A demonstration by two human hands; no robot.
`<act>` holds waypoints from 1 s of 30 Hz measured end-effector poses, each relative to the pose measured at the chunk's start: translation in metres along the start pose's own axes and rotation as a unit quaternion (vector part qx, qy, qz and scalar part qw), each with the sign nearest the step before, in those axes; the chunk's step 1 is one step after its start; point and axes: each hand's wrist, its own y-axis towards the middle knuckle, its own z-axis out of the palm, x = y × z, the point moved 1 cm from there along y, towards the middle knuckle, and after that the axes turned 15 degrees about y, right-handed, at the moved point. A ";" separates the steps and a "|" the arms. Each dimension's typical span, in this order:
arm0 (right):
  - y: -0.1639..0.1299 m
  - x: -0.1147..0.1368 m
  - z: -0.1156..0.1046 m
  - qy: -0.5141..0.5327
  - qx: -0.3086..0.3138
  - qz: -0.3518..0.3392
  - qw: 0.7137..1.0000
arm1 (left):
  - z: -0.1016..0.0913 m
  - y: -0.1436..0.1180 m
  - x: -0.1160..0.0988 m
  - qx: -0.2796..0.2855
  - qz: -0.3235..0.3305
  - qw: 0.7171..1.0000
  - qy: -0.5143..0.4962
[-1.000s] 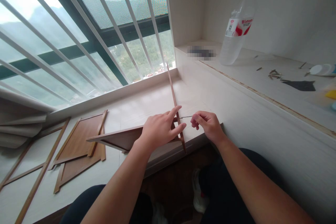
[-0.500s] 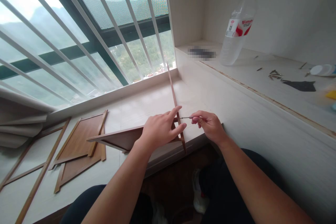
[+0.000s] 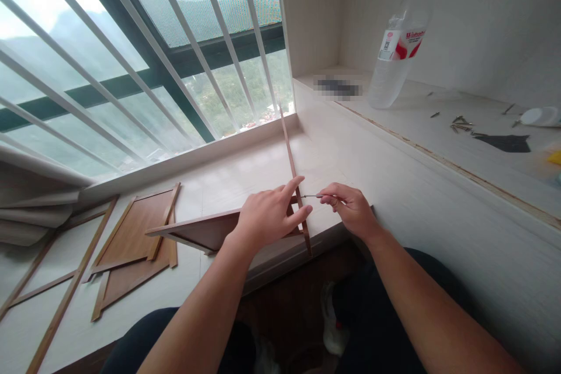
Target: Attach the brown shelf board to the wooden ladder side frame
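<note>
My left hand grips the end of a brown wooden panel that stands on its edge. Its thumb and index finger reach to a long, thin wooden strip lying across the panel's end. In my right hand is a thin screwdriver, pinched between thumb and fingers. The metal shaft points left, and its tip meets the strip between my left thumb and index finger. The screw head, if any, is too small to make out.
Flat wooden panels and a wooden frame lie on the white ledge to the left. On the right shelf stand a water bottle, several screws, a black scrap and a white bottle. A barred window is behind.
Both hands stay in place, with the screwdriver tip still at the strip. Only a slight shift of the view and of the right fingers shows.
</note>
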 end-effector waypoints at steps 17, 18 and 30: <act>0.006 0.012 0.003 -0.094 0.007 -0.175 0.980 | 0.000 -0.001 -0.002 -0.005 -0.005 1.000 0.005; 0.005 0.012 0.003 -0.087 0.008 -0.170 0.982 | 0.000 -0.001 -0.002 -0.005 -0.005 1.000 0.004; 0.001 0.002 0.014 0.073 -0.035 0.058 0.995 | 0.001 -0.001 -0.001 -0.007 -0.003 1.000 0.005</act>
